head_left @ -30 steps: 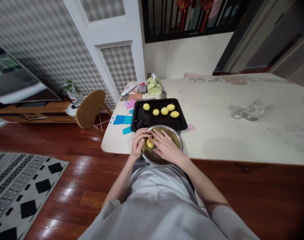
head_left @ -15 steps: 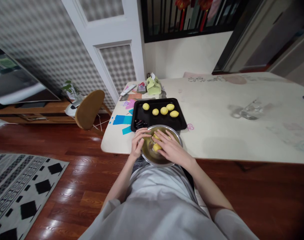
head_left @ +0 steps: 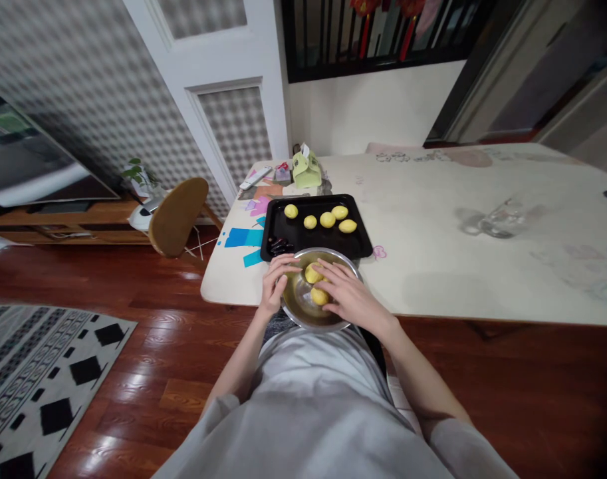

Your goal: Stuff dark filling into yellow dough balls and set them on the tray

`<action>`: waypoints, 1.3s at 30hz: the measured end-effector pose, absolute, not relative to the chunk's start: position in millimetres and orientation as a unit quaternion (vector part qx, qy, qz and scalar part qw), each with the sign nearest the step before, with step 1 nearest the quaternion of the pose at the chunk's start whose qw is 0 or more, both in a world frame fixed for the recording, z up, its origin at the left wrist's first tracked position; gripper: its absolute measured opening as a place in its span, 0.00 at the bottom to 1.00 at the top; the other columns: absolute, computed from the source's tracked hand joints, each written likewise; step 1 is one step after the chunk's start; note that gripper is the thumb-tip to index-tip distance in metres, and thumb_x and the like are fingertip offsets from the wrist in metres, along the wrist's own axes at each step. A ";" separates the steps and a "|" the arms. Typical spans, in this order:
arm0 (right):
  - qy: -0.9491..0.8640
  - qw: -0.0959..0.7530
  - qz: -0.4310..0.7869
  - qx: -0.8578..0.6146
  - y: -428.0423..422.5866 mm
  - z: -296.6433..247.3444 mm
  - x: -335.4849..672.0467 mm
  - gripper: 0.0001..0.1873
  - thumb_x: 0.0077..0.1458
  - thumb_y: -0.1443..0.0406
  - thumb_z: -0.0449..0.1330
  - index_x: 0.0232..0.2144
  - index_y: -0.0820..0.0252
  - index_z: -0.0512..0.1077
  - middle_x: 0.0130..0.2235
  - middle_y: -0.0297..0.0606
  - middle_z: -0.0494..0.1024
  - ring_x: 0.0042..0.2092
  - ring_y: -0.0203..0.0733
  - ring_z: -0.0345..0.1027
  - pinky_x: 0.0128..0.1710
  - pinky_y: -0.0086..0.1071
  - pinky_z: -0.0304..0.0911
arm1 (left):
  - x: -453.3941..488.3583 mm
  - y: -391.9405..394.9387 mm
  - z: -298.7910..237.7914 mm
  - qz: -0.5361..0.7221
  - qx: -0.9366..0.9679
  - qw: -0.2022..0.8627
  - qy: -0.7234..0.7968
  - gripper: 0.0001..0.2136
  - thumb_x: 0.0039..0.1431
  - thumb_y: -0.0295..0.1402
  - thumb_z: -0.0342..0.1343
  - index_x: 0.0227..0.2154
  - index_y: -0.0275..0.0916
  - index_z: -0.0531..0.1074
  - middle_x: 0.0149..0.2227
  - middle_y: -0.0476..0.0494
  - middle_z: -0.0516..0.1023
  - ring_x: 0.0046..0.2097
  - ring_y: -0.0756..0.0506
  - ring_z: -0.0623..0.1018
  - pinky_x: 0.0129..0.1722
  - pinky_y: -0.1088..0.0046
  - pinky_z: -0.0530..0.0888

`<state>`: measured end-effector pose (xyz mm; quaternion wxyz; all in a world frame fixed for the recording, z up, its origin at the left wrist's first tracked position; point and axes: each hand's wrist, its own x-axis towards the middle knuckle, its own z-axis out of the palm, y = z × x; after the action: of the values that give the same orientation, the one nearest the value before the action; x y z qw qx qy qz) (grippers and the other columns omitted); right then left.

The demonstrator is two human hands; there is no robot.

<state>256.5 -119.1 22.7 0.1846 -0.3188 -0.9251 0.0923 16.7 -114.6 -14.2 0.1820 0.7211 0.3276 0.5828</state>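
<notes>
A round metal bowl (head_left: 297, 311) is at the table's front edge, close against my body, with yellow lemons inside. One lemon (head_left: 320, 296) lies toward the near side and another lemon (head_left: 312, 273) behind it; my fingers partly cover the contents. My left hand (head_left: 274, 283) holds the bowl's left rim, its fingers reaching over the edge. From the right, my right hand (head_left: 350, 299) reaches into the bowl, fingers stretched and apart over the lemons, touching them at the fingertips. Just beyond is a black tray (head_left: 313, 246) with several lemons (head_left: 328, 219) and small dark pieces (head_left: 282, 246) at its near left corner.
The white table (head_left: 433, 259) extends far right, with a clear glass vessel (head_left: 502, 223) on it. A green tissue box (head_left: 307, 169) and a white remote (head_left: 256, 177) are behind the tray. A wooden chair (head_left: 178, 216) stands left of the table.
My right hand has shifted slightly right, its fingers drawn back, so more of the lemons shows. The near lemon has moved a little to the right. My left hand stays at the rim.
</notes>
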 end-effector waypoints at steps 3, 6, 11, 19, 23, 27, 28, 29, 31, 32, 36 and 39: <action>-0.927 0.175 0.094 -0.319 -117.8 24.6 256.5 0.25 0.52 0.73 0.69 0.53 0.59 0.76 0.71 0.49 0.66 0.74 0.58 0.54 0.71 0.60 0.57 | 17.1 -114.2 -14.0 0.584 0.721 0.178 0.327 0.22 0.75 0.46 0.45 0.43 0.41 0.82 0.50 0.36 0.82 0.58 0.35 0.76 0.61 0.47 0.70; -0.929 0.172 0.098 -0.311 -117.1 28.7 260.5 0.22 0.53 0.73 0.68 0.52 0.60 0.77 0.70 0.49 0.67 0.74 0.56 0.55 0.72 0.58 0.55 | 17.1 -114.1 -14.2 0.585 0.721 0.179 0.324 0.21 0.76 0.46 0.45 0.43 0.41 0.81 0.50 0.36 0.82 0.58 0.35 0.76 0.61 0.47 0.70; -0.925 0.173 0.102 -0.321 -121.6 32.8 274.8 0.17 0.54 0.72 0.67 0.47 0.59 0.80 0.71 0.47 0.67 0.75 0.57 0.53 0.73 0.58 0.53 | 17.3 -114.8 -14.7 0.585 0.720 0.183 0.325 0.21 0.76 0.45 0.45 0.43 0.41 0.81 0.51 0.36 0.82 0.58 0.35 0.76 0.61 0.47 0.69; -0.919 0.167 0.097 -0.343 -129.8 30.9 282.2 0.23 0.56 0.74 0.65 0.54 0.56 0.78 0.72 0.44 0.65 0.75 0.56 0.53 0.71 0.58 0.58 | 17.5 -115.1 -12.8 0.577 0.718 0.174 0.347 0.24 0.75 0.49 0.44 0.41 0.41 0.81 0.49 0.36 0.83 0.58 0.35 0.77 0.60 0.47 0.71; -0.917 0.189 0.095 -0.339 -131.6 30.5 292.3 0.21 0.62 0.69 0.63 0.57 0.52 0.77 0.70 0.43 0.69 0.73 0.55 0.58 0.69 0.59 0.61 | 17.9 -115.0 -12.6 0.578 0.717 0.173 0.349 0.24 0.75 0.50 0.44 0.41 0.41 0.82 0.49 0.35 0.83 0.57 0.35 0.77 0.60 0.47 0.71; -0.907 0.232 0.096 -0.337 -126.8 26.9 307.1 0.16 0.68 0.64 0.59 0.55 0.49 0.78 0.68 0.41 0.71 0.72 0.54 0.61 0.69 0.59 0.61 | 17.5 -115.3 -14.4 0.576 0.713 0.173 0.361 0.26 0.74 0.52 0.43 0.40 0.40 0.82 0.49 0.35 0.83 0.57 0.34 0.77 0.60 0.45 0.71; -0.901 0.250 0.096 -0.341 -123.8 24.4 311.0 0.16 0.69 0.64 0.58 0.55 0.50 0.78 0.68 0.41 0.72 0.71 0.54 0.61 0.69 0.59 0.62 | 16.4 -114.9 -14.2 0.578 0.711 0.175 0.360 0.26 0.74 0.52 0.43 0.40 0.40 0.82 0.49 0.35 0.83 0.58 0.34 0.77 0.60 0.45 0.71; -0.893 0.273 0.094 -0.345 -120.2 20.8 314.7 0.16 0.70 0.63 0.57 0.56 0.51 0.78 0.67 0.42 0.73 0.71 0.54 0.62 0.69 0.58 0.62 | 14.6 -113.9 -12.9 0.579 0.711 0.178 0.358 0.26 0.74 0.52 0.43 0.40 0.40 0.82 0.49 0.35 0.83 0.58 0.34 0.77 0.60 0.45 0.72; -0.871 0.324 0.087 -0.358 -111.7 11.1 321.4 0.16 0.71 0.62 0.56 0.57 0.52 0.76 0.66 0.43 0.74 0.71 0.53 0.62 0.68 0.58 0.63 | 9.4 -109.4 -6.6 0.574 0.715 0.187 0.353 0.25 0.75 0.51 0.43 0.40 0.40 0.81 0.51 0.35 0.82 0.58 0.34 0.78 0.60 0.46 0.72; -0.859 0.349 0.082 -0.364 -107.4 5.3 324.1 0.17 0.71 0.62 0.55 0.58 0.52 0.76 0.65 0.44 0.75 0.71 0.52 0.62 0.68 0.58 0.63 | 6.3 -105.5 -1.3 0.565 0.720 0.190 0.354 0.24 0.75 0.50 0.45 0.41 0.40 0.81 0.52 0.35 0.82 0.58 0.35 0.78 0.61 0.46 0.72; -0.834 0.407 0.078 -0.364 -95.0 -17.6 328.0 0.19 0.72 0.63 0.53 0.60 0.52 0.74 0.64 0.44 0.75 0.70 0.51 0.64 0.67 0.57 0.65 | -2.1 -74.9 25.4 0.512 0.747 0.176 0.386 0.14 0.74 0.42 0.52 0.48 0.41 0.79 0.57 0.35 0.79 0.60 0.37 0.77 0.62 0.51 0.73; -0.833 0.416 0.081 -0.355 -92.1 -27.6 324.9 0.21 0.73 0.63 0.50 0.62 0.51 0.73 0.66 0.43 0.74 0.70 0.50 0.64 0.68 0.57 0.65 | 0.5 -34.7 34.3 0.439 0.790 0.148 0.401 0.13 0.73 0.37 0.52 0.53 0.42 0.77 0.61 0.34 0.75 0.64 0.37 0.75 0.65 0.51 0.71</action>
<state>324.9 -92.1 -27.6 0.4161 -0.3550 -0.8332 0.0814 0.5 -34.7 34.3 0.1481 0.7902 0.4012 0.4389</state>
